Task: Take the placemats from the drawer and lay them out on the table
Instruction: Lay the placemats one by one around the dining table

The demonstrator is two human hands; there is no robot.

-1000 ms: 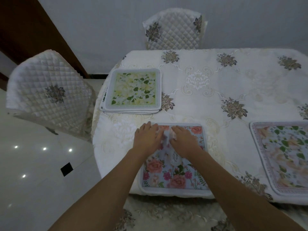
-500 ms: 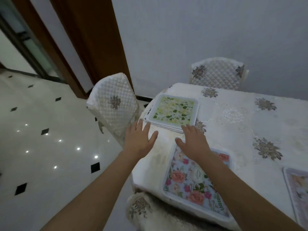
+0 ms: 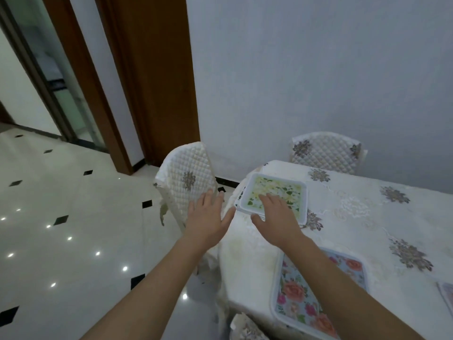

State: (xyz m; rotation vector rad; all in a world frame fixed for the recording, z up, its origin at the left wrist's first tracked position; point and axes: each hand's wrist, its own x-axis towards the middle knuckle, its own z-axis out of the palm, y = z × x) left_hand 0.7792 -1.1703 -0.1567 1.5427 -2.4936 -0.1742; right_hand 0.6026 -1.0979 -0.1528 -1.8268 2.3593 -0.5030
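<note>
Head view shows the person reaching for the stack of placemats [image 3: 277,195] at the far left corner of the table [image 3: 367,217], with the rose placemat [image 3: 318,295] already laid at the near edge. The right hand [image 3: 277,222] hovers over the stack's near edge, fingers spread, gripping nothing. The left hand [image 3: 208,219] is open beside the table, in front of a quilted chair [image 3: 186,177]. Judging by this, the next mat is being fetched; the move calls for peeling off only the top one.
</note>
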